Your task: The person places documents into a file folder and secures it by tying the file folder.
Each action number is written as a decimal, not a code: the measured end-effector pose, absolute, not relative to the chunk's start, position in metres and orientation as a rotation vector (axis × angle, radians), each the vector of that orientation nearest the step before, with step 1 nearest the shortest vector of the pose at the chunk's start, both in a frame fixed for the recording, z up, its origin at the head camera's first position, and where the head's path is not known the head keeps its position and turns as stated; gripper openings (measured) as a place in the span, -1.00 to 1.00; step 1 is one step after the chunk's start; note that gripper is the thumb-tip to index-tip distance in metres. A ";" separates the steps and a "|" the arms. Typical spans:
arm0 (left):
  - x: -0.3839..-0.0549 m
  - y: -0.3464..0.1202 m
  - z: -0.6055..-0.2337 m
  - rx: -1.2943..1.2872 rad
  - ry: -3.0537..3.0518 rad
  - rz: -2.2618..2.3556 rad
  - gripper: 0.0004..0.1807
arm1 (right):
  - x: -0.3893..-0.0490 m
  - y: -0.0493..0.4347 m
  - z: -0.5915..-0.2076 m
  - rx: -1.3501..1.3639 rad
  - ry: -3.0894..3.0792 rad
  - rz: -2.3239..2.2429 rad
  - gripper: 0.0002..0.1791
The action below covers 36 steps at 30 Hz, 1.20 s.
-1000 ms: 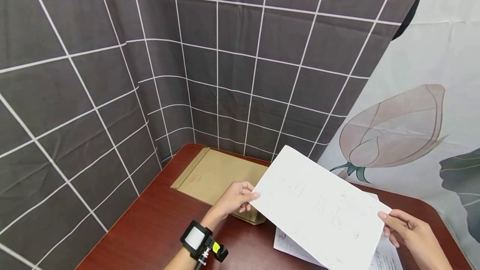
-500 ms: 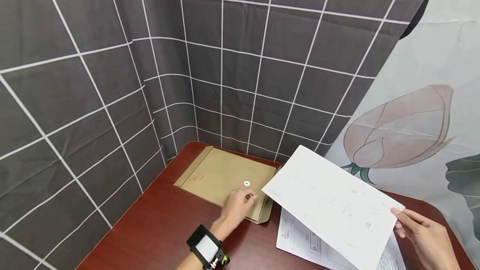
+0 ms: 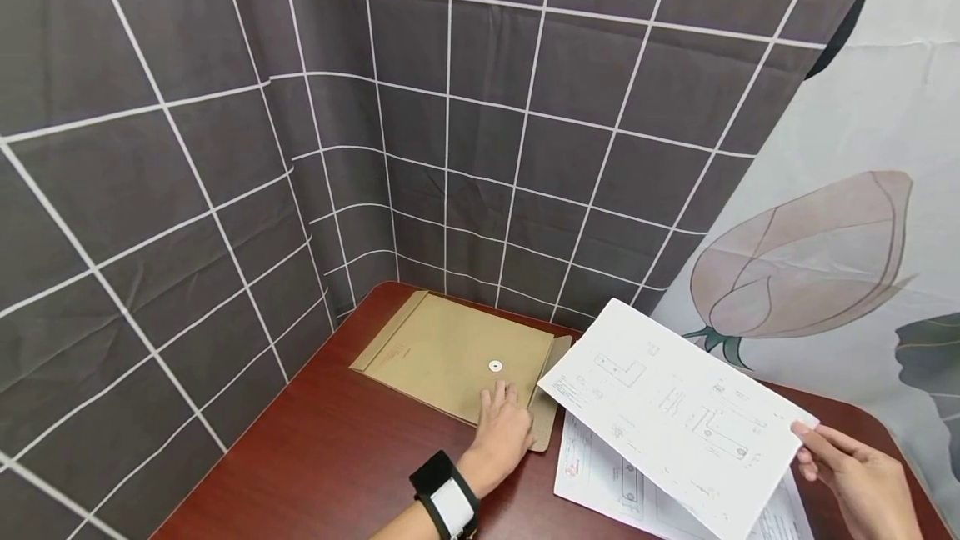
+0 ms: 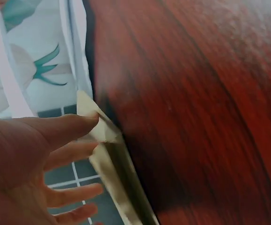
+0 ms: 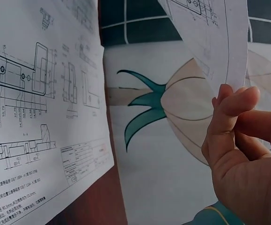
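Note:
A brown paper envelope [image 3: 442,344] with a white round button lies at the back of the table. My left hand [image 3: 502,432] is at its right end, fingers extended over the envelope beside its unfolded flap [image 3: 551,415]. In the left wrist view, the thumb overlaps the flap [image 4: 108,132] and the index fingertip is right at the envelope's mouth. My right hand [image 3: 862,473] pinches a sheet of technical drawings [image 3: 667,415] by its right corner, holding it tilted. Under that sheet, another printed drawing [image 3: 592,461] lies on the table, its dimensions showing in the right wrist view.
The reddish-brown table [image 3: 315,448] stands in a corner. A dark grid-patterned curtain [image 3: 480,157] hangs along the left and back, and a white cloth with a flower print [image 3: 795,265] hangs at the right.
My left hand has let go of the sheet and moved onto the envelope's flap end, where the flap now shows spread out. My right hand still holds the sheet, now slightly farther right.

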State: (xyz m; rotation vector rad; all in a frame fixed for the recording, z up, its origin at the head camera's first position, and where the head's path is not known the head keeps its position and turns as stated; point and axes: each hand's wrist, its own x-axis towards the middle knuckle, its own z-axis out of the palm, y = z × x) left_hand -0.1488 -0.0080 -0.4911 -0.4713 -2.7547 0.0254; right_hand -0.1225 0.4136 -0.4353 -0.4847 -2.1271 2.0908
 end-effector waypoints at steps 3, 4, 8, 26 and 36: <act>-0.150 -0.003 -0.494 -0.464 -2.760 0.068 -0.56 | -0.124 0.414 -0.436 -0.564 -2.176 2.033 -0.89; -0.150 -0.002 -0.494 -0.460 -2.764 0.077 -0.45 | -0.125 0.414 -0.436 -0.586 -2.188 2.017 -0.85; -0.149 0.002 -0.493 -0.443 -2.798 0.087 -0.17 | -0.126 0.414 -0.437 -0.652 -2.224 1.960 -0.71; -0.150 0.005 -0.498 -0.357 -2.769 0.215 0.05 | -0.133 0.406 -0.461 -0.715 -2.348 2.062 -0.79; -0.151 0.006 -0.499 -0.355 -2.744 0.202 0.09 | -0.140 0.386 -0.465 -0.643 -2.438 2.128 -0.51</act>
